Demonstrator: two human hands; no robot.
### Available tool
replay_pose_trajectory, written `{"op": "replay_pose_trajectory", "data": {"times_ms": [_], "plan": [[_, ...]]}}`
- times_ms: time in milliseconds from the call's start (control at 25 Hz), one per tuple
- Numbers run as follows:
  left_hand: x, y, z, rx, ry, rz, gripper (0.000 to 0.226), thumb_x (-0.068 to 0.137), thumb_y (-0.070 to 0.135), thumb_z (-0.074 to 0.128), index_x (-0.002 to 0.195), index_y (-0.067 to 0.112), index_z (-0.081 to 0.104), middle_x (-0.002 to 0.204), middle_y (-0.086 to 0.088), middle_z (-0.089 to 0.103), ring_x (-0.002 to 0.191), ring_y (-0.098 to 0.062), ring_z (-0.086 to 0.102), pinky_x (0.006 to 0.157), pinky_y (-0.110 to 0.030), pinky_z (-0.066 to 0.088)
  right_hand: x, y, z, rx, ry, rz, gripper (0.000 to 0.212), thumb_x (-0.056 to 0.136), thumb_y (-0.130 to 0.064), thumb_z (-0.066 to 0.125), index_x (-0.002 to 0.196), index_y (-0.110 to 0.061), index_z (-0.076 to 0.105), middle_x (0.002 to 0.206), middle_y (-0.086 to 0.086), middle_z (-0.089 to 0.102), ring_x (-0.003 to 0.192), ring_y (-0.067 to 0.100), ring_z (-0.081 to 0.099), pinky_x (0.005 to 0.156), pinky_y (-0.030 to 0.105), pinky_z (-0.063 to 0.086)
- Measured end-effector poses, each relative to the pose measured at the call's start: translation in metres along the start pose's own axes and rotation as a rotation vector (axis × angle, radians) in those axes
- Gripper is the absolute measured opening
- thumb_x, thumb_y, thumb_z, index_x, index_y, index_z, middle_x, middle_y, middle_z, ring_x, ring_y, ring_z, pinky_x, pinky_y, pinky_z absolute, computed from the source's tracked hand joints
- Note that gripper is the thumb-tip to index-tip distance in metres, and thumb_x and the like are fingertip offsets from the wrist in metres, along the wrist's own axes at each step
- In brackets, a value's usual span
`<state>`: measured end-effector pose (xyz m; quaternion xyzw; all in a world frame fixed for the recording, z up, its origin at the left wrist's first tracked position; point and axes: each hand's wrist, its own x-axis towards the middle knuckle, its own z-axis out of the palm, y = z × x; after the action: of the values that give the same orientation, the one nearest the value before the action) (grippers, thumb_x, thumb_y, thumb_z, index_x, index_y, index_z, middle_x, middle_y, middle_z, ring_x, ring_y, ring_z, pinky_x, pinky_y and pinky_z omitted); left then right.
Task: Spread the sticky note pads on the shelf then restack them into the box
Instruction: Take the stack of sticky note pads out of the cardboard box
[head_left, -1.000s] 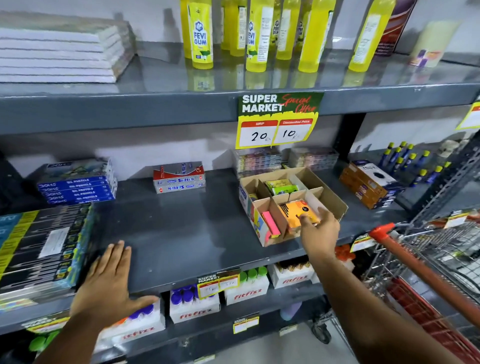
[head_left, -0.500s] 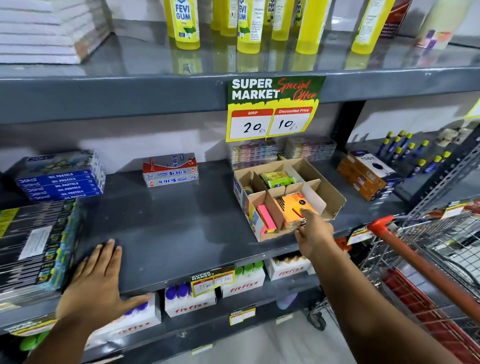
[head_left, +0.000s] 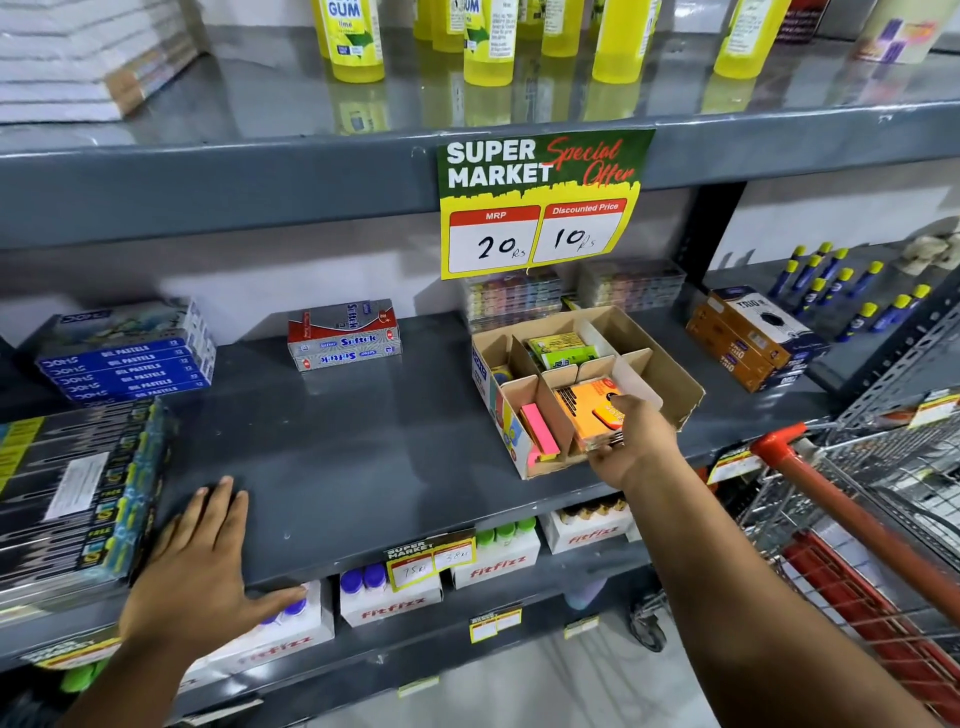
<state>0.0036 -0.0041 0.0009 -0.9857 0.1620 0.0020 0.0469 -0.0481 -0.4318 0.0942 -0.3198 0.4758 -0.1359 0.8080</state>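
Right hand (head_left: 631, 441) reaching into the near right compartment of the cardboard box (head_left: 675, 384), closed around a stack of orange sticky note pads (head_left: 584, 410). Thumb on top of the stack, pressing near its right edge; other fingers curled beneath the near end, mostly hidden. Stack tilted, far end leaning back against the inner divider, near end lifted at the box's front wall. Cannot tell whether the pads rest on the box floor or hang clear of it.

Pink sticky note pad (head_left: 537, 428) standing on edge in the near left compartment, just beside the orange stack, a cardboard divider between them. Green and yellow pads (head_left: 561, 348) lying in the far middle compartment. Far right compartment showing only bare cardboard. Box sitting on the right part of the grey middle shelf (head_left: 337, 457), angled, its near corner close to the shelf's front edge.

Left hand (head_left: 202, 571) flat on the near left part of the same shelf, palm down, fingers spread and extended, holding nothing; thumb hanging over the front lip. Just beside it on the left, a stack of dark flat packs (head_left: 72, 499), fingertips close to its edge, contact unclear.

Wide bare stretch of shelf between the two hands. Farther back, blue oil pastel boxes (head_left: 130, 358) at left and Softek boxes (head_left: 345, 332) near the centre. Yellow price sign (head_left: 540, 202) hanging from the shelf above the box. Red-handled shopping cart (head_left: 852, 519) at the near right.
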Motion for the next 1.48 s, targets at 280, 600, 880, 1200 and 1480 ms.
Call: {"op": "replay_pose_trajectory", "data": {"times_ms": [280,600,880,1200,1480], "plan": [[0.000,0.002,-0.002,0.005,0.002,-0.006,0.130,0.053,0.097,0.037,0.143,0.003,0.035,0.156,-0.012,0.024,0.142,-0.031,0.023,0.109,-0.051,0.028,0.008,0.001,0.000,0.017,0.088,0.012,0.036,0.088,-0.019,0.061,0.124,-0.017,0.053,0.102,0.009,0.073,0.088,0.021,0.071,0.051,0.026,0.046],[0.000,0.002,-0.004,0.024,0.008,-0.003,0.130,0.054,0.098,0.035,0.144,0.004,0.032,0.156,-0.012,0.021,0.143,-0.030,0.019,0.111,-0.050,0.025,0.016,0.001,-0.003,0.082,0.074,0.045,0.038,0.087,-0.020,0.065,0.124,-0.016,0.057,0.092,0.005,0.069,0.078,0.016,0.066,0.069,0.023,0.050],[0.000,0.002,-0.005,0.015,0.002,-0.009,0.131,0.053,0.098,0.036,0.144,0.004,0.033,0.156,-0.012,0.022,0.143,-0.030,0.019,0.112,-0.049,0.023,0.031,0.001,-0.003,0.077,0.024,0.057,0.042,0.085,-0.022,0.071,0.124,-0.015,0.055,0.102,0.007,0.074,0.080,0.021,0.073,0.046,0.025,0.052],[0.001,0.000,-0.002,0.003,0.000,-0.027,0.133,0.051,0.098,0.038,0.144,0.002,0.032,0.155,-0.013,0.027,0.142,-0.033,0.023,0.110,-0.050,0.025,0.042,0.000,-0.002,0.060,-0.012,0.107,0.050,0.083,-0.020,0.070,0.129,-0.018,0.050,0.108,0.008,0.073,0.089,0.023,0.073,0.050,0.024,0.053],[0.000,0.004,-0.001,-0.004,0.021,-0.051,0.135,0.050,0.099,0.036,0.143,0.001,0.031,0.154,-0.015,0.027,0.141,-0.035,0.024,0.112,-0.043,0.016,0.036,-0.004,-0.006,0.023,-0.069,0.142,0.039,0.091,-0.018,0.061,0.129,-0.015,0.050,0.095,0.008,0.067,0.094,0.020,0.066,0.091,0.024,0.046]]}}
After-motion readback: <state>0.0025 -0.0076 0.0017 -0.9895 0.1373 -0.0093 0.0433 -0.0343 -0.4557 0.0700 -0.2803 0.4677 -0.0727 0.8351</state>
